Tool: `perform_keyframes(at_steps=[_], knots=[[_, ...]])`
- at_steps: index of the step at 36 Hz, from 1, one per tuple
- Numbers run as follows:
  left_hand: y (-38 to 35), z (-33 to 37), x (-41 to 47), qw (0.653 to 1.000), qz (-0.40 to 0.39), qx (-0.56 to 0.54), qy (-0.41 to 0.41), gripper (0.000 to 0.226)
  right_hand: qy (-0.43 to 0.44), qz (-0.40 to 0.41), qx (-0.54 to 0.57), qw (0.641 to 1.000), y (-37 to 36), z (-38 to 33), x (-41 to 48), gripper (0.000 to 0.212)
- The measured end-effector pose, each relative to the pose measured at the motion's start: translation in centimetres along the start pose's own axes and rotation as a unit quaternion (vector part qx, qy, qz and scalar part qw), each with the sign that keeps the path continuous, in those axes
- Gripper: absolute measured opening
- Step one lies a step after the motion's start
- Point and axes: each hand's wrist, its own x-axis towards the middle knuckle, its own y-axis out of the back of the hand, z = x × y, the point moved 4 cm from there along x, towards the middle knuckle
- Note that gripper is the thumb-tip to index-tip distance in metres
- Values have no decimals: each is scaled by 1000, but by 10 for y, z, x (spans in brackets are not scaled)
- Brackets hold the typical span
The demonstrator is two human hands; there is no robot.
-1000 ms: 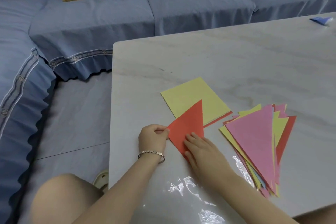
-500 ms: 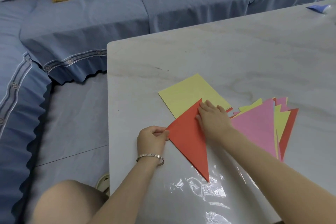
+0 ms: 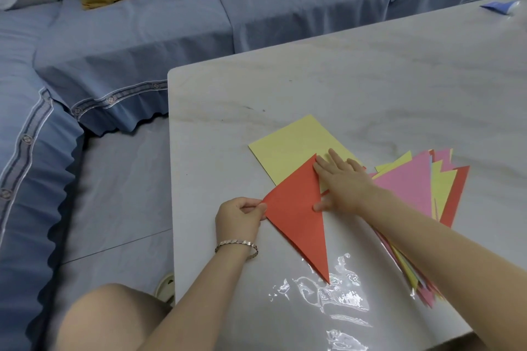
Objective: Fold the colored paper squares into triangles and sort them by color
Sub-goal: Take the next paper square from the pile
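Red triangle [image 3: 296, 214] lies flat on the glossy, marble-patterned bench [image 3: 370, 80], its long edge running twelve to six. The left hand [image 3: 238, 215] pinches the nine o'clock corner. The right hand [image 3: 345, 185], nearer that edge, presses with straight fingers [image 3: 336, 161]. The paper is thin and matte. A yellow square [image 3: 291, 145] lies at twelve, a fanned pile [image 3: 407, 182] at three.

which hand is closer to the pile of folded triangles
Right. The right hand presses the red triangle right beside the pile; the left hand pinches that triangle's left corner, on the side away from it.
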Motion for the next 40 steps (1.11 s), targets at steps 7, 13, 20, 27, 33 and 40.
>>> perform_keyframes(at_steps=[7,13,20,27,33,40], knots=[[0,0,-1,1000,7,1,-1,15,28,-4,-12,1000,-24,-14,-35,110],[0,2,-3,1000,10,6,-9,14,56,-9,-10,998,-35,-25,-59,117],[0,3,-4,1000,9,5,-8,14,72,-19,0,997,-40,-33,-73,125],[1,5,-7,999,7,-37,18,17,103,-11,109,989,-42,-38,-78,125],[-2,20,-20,992,-22,-124,8,4,25,215,479,851,-7,-25,-76,66],[-30,45,-24,994,-71,-40,-71,14,-98,357,531,762,7,25,-87,34]])
